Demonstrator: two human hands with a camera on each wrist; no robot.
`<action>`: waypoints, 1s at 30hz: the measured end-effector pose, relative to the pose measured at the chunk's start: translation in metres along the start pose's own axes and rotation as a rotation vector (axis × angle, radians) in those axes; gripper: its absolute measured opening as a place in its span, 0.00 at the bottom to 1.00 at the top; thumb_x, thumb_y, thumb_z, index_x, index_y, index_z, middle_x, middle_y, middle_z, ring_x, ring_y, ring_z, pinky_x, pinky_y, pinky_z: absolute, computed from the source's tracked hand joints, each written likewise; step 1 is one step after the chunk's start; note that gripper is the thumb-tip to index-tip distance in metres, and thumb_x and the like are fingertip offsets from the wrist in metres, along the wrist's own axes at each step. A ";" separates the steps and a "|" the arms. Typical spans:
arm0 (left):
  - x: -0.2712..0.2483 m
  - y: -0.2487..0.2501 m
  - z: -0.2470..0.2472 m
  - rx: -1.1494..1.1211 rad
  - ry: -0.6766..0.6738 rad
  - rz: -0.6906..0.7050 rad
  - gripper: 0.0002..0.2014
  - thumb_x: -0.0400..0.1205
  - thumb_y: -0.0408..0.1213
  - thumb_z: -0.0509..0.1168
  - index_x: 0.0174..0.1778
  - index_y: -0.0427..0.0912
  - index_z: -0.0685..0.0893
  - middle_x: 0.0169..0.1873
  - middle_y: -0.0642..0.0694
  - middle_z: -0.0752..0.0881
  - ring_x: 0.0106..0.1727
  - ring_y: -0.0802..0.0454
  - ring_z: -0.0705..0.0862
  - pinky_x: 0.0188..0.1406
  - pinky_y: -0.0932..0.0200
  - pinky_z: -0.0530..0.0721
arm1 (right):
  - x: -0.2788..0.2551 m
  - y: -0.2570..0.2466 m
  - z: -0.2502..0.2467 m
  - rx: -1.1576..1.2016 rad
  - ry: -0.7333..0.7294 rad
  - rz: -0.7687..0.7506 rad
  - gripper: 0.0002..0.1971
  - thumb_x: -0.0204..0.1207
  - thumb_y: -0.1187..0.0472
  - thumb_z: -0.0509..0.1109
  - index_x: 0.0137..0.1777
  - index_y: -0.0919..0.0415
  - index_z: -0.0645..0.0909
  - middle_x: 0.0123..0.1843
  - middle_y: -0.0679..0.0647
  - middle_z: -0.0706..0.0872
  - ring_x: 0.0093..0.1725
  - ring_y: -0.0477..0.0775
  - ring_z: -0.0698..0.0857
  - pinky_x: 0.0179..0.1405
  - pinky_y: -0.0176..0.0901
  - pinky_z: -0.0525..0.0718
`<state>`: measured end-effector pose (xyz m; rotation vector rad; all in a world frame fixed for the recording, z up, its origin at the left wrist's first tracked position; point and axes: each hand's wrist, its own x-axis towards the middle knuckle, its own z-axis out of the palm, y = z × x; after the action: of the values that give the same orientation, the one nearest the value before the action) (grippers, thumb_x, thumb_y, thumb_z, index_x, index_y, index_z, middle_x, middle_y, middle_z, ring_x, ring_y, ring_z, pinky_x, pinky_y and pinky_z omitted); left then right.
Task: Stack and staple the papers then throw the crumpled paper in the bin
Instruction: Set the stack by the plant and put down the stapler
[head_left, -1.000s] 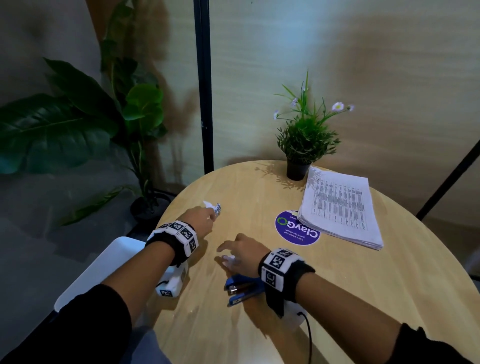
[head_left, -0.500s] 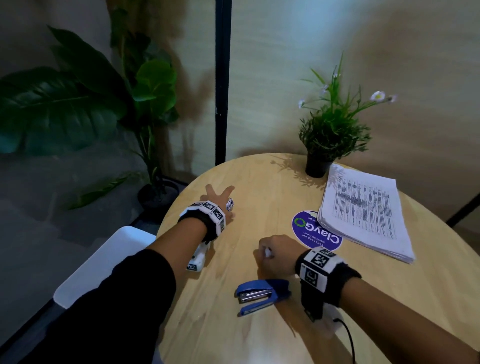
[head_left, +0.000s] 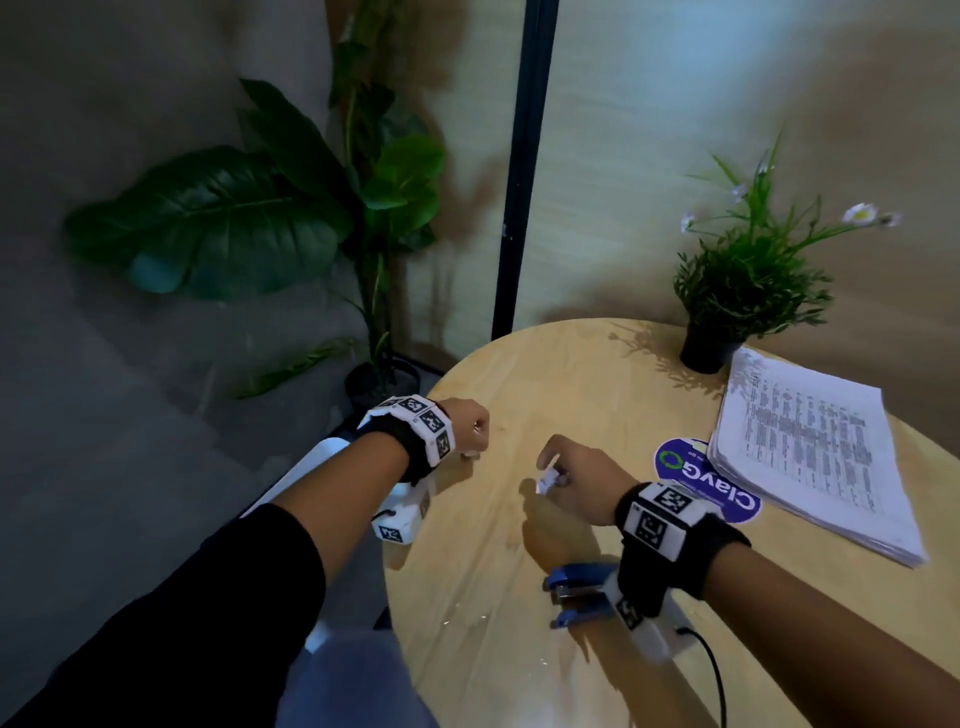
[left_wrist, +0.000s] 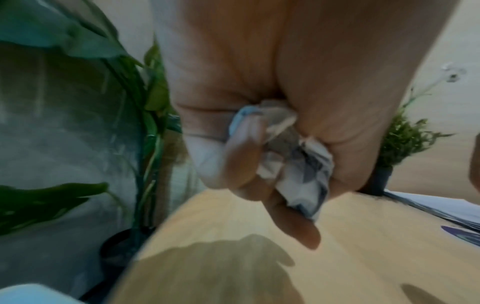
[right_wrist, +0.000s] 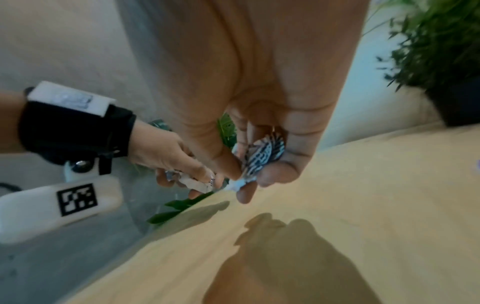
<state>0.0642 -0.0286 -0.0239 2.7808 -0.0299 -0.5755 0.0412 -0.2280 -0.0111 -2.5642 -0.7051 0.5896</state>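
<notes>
A round wooden table (head_left: 519, 571) stands before a pale panelled wall, with a tall leafy floor plant (head_left: 291, 228) at its left on a grey floor. On the table's far right sit a small potted plant (head_left: 737, 291), a stack of printed papers (head_left: 810, 452) and a purple round sticker (head_left: 701, 483) just beside the stack. A blue stapler (head_left: 576, 595) lies near the table's front, partly under the right wrist. The left hand (head_left: 470, 428) is fisted around a crumpled paper (left_wrist: 301, 164) at the table's left edge. The right hand (head_left: 576, 470) pinches a second crumpled scrap (head_left: 545, 480) between thumb and fingertips above the table's middle.
</notes>
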 end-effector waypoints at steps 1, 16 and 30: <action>-0.012 -0.012 -0.003 -0.030 -0.001 0.008 0.06 0.80 0.36 0.60 0.38 0.44 0.78 0.35 0.46 0.84 0.38 0.46 0.78 0.37 0.58 0.74 | 0.005 -0.012 0.004 0.022 0.004 -0.025 0.02 0.78 0.67 0.63 0.46 0.60 0.73 0.35 0.44 0.80 0.40 0.47 0.82 0.33 0.34 0.76; -0.131 -0.179 0.043 -0.269 0.189 -0.330 0.06 0.75 0.36 0.68 0.38 0.44 0.77 0.38 0.47 0.81 0.43 0.49 0.79 0.35 0.62 0.73 | 0.108 -0.172 0.072 -0.035 -0.043 -0.187 0.11 0.67 0.62 0.79 0.42 0.59 0.77 0.44 0.60 0.87 0.39 0.63 0.89 0.27 0.44 0.83; -0.103 -0.191 0.089 -0.402 0.198 -0.445 0.22 0.86 0.47 0.53 0.58 0.33 0.82 0.58 0.34 0.85 0.56 0.39 0.84 0.58 0.53 0.79 | 0.108 -0.153 0.085 -0.138 -0.122 -0.215 0.10 0.77 0.67 0.65 0.54 0.58 0.85 0.52 0.54 0.82 0.57 0.59 0.84 0.48 0.47 0.82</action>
<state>-0.0731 0.1361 -0.1182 2.4319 0.6826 -0.3493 0.0257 -0.0249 -0.0374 -2.5464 -1.0828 0.6498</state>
